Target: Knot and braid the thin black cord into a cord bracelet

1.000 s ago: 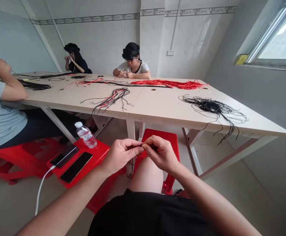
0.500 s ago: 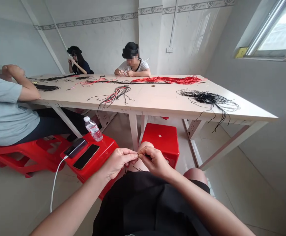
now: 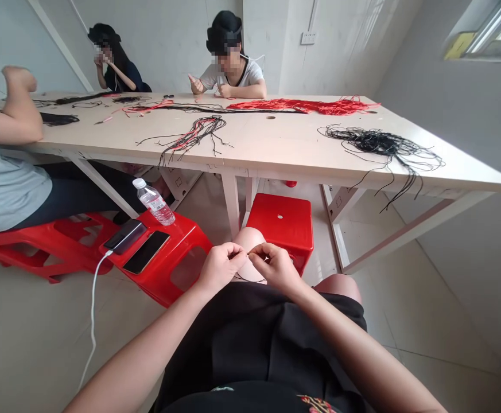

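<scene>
Over my knee, my left hand (image 3: pixel 224 264) and my right hand (image 3: pixel 274 265) meet with thumbs and forefingers pinched together. A thin black cord (image 3: pixel 250 280) loops below the fingers against the knee. Both pinches appear to be on this cord, though the part between the fingertips is tiny and mostly hidden. On the table ahead lie a bundle of black and red cords (image 3: pixel 196 135) and a tangled heap of black cord (image 3: pixel 379 143).
A red stool (image 3: pixel 280 221) stands before my knee. Another stool (image 3: pixel 185 229) at left bears a water bottle (image 3: pixel 154 202), a phone (image 3: pixel 147 252) and a power bank (image 3: pixel 125 235) with a white cable. The long table (image 3: pixel 276 149) carries red cords (image 3: pixel 302 105). Co-workers sit around it.
The view has tilted down, so the table sits higher in the picture. My hands stay together, the left turned slightly, fingertips still pinched. The co-worker opposite has raised one hand.
</scene>
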